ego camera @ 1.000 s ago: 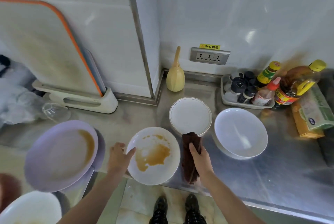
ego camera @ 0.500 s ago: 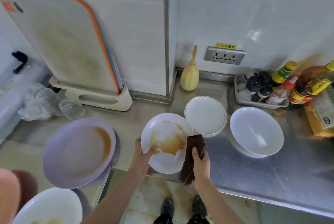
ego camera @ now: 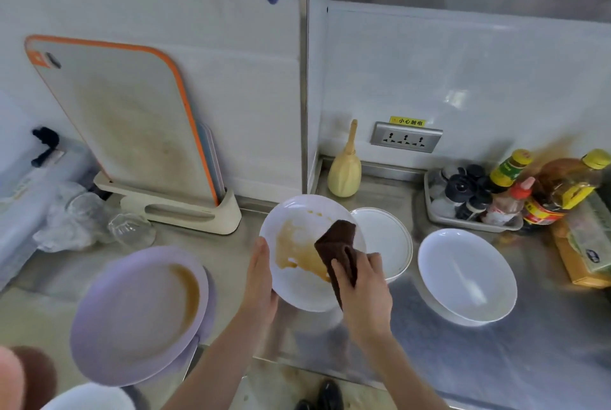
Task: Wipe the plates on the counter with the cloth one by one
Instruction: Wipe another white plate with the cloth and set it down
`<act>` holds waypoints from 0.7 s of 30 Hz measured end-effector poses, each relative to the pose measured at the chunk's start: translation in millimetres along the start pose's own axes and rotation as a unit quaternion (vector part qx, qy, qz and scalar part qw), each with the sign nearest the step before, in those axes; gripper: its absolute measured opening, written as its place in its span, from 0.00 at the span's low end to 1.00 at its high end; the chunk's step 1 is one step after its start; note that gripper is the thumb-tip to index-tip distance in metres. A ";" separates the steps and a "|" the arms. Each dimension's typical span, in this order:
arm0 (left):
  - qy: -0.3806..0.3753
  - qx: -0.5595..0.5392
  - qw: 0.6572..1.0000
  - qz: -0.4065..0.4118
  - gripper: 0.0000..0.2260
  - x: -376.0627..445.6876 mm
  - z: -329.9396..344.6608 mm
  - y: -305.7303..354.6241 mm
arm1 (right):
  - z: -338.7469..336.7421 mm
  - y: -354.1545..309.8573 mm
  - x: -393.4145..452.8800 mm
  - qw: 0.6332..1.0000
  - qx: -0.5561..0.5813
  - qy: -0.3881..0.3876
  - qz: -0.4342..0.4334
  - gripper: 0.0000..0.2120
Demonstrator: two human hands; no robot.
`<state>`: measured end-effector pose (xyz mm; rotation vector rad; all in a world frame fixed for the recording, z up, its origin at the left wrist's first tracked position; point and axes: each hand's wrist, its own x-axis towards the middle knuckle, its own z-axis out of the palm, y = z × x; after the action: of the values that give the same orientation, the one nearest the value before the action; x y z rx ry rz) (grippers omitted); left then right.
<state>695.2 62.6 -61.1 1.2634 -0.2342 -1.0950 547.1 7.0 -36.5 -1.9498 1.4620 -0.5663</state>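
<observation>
A white plate point(ego camera: 297, 211) smeared with brown sauce is tilted up above the steel counter point(ego camera: 496, 360). My left hand point(ego camera: 261, 280) grips its left rim. My right hand point(ego camera: 362, 284) holds a dark brown cloth point(ego camera: 339, 237) pressed on the plate's right side, over the sauce. Behind it lies a clean gold-rimmed white plate point(ego camera: 390, 237). To the right sits a white bowl-like plate point(ego camera: 466, 277). At the left, a lilac plate point(ego camera: 139, 313) with a brown sauce streak lies on another lilac plate.
An orange-edged cutting board point(ego camera: 125, 125) stands in a rack at the back left, with a glass point(ego camera: 132, 231) before it. A yellow brush point(ego camera: 344, 171), a tray of spice jars point(ego camera: 463, 194) and sauce bottles point(ego camera: 562, 191) line the back. A white dish point(ego camera: 89, 398) shows bottom left.
My left hand has lifted and tilted the stained plate off the counter. My right hand has brought the cloth from beside the plate onto its surface.
</observation>
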 end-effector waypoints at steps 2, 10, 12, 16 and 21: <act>0.019 0.003 1.000 -0.007 0.27 3.3 8.5 1.5 | 5.8 -12.8 2.9 0.994 -0.044 -0.058 -0.078 0.20; 0.056 0.015 0.998 0.011 0.17 15.5 10.8 8.6 | 15.5 25.7 22.7 0.946 -0.211 -0.054 -0.240 0.22; 0.048 0.038 0.998 0.011 0.17 15.8 6.6 7.6 | 11.8 39.8 41.0 0.960 -0.202 -0.031 -0.192 0.14; 0.054 0.060 0.997 0.004 0.15 18.9 9.3 6.0 | 8.2 44.3 61.7 0.979 -0.188 -0.033 -0.071 0.13; 0.085 0.044 0.995 -0.016 0.17 28.4 18.9 10.1 | 23.7 11.4 20.4 0.995 -0.067 -0.069 0.026 0.13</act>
<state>702.2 27.9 -57.4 1.4351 -0.1347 -1.0058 561.0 -9.3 -62.0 -2.0043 1.4912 -0.3104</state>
